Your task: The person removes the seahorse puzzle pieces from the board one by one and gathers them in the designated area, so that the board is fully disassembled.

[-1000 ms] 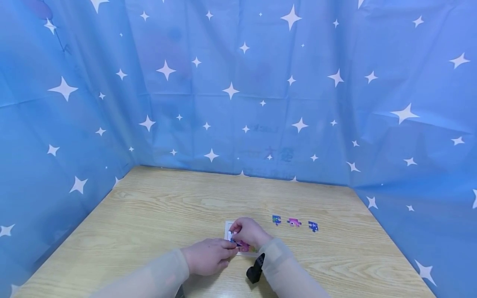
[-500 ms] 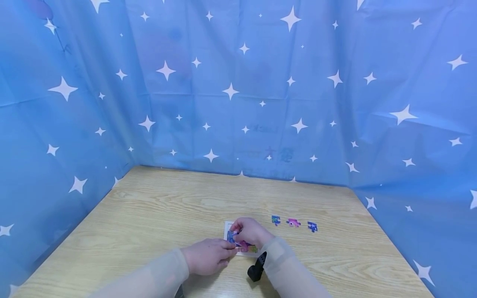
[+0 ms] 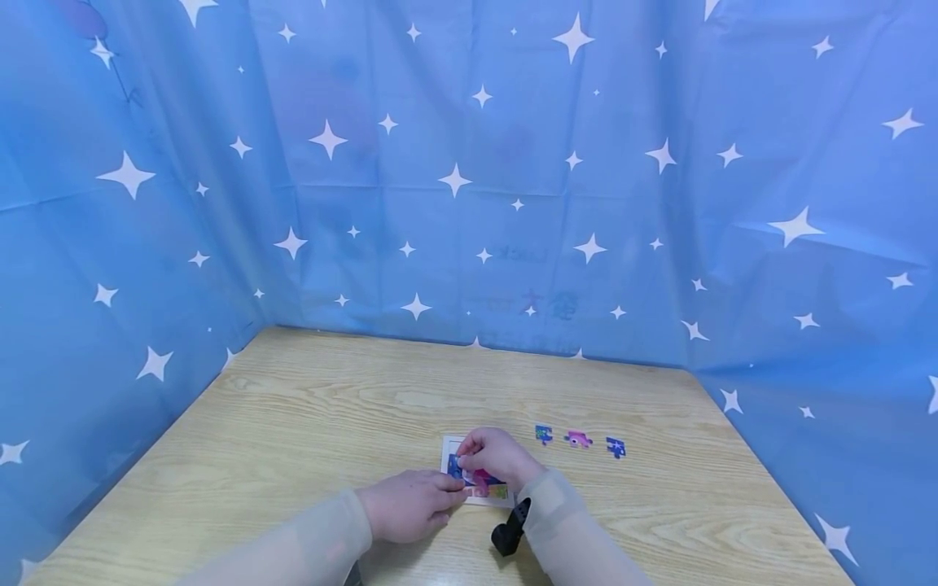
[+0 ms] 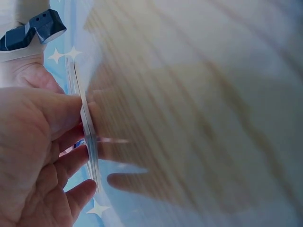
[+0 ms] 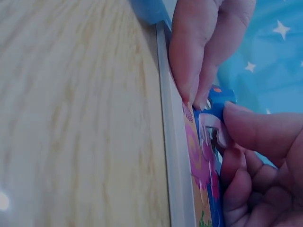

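A small framed jigsaw puzzle (image 3: 476, 498) with a pale border lies on the table in the head view; its printed pieces are blue, pink and orange. My left hand (image 3: 406, 505) reaches over its left edge, fairly straight fingers resting on the frame; the left wrist view shows the fingertips (image 4: 85, 190) along the board's edge. Above the upper part of the puzzle, my right hand (image 3: 498, 456) pinches a jigsaw piece (image 5: 218, 127) between thumb and fingers, tilted up from the board in the right wrist view. A blue piece (image 5: 222, 97) shows beside the thumb. The hands partly hide the puzzle.
Three loose jigsaw pieces lie right of the board: a blue one (image 3: 543, 434), a pink one (image 3: 578, 439) and another blue one (image 3: 615, 447). A wooden table (image 3: 330, 391) meets a blue star-patterned curtain (image 3: 410, 203) behind. A black wrist camera (image 3: 510, 529) hangs under the right wrist.
The right hand has shifted slightly to the right over the puzzle. Blue print now shows at the upper left, where white showed a second ago. The left hand has stayed in place.
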Available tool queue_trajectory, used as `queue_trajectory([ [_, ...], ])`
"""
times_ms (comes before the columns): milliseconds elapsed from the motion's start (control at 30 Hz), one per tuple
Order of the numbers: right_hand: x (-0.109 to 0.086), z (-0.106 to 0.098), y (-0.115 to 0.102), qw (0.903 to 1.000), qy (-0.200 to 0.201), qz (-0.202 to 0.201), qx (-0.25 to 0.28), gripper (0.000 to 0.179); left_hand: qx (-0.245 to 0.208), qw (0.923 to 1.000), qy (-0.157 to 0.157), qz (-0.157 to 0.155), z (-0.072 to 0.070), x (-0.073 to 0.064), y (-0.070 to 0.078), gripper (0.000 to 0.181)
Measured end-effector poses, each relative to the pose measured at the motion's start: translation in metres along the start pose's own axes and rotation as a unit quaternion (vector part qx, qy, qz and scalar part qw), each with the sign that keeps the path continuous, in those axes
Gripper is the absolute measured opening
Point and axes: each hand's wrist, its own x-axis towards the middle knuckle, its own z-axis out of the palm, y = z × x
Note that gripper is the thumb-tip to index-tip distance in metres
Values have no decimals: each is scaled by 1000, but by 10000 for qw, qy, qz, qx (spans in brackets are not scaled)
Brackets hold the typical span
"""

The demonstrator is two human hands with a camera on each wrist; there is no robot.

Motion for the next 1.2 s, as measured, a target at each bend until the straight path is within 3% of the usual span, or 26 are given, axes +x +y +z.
queue_trajectory([
  [733, -4, -2, 2, 9998, 54, -9, 213, 8, -179, 9995, -209, -173, -1, -1, 3, 43],
  [1200, -2, -4, 5, 9988, 179, 72, 447, 7, 34, 9996, -201, -172, -1, -1, 4, 44],
])
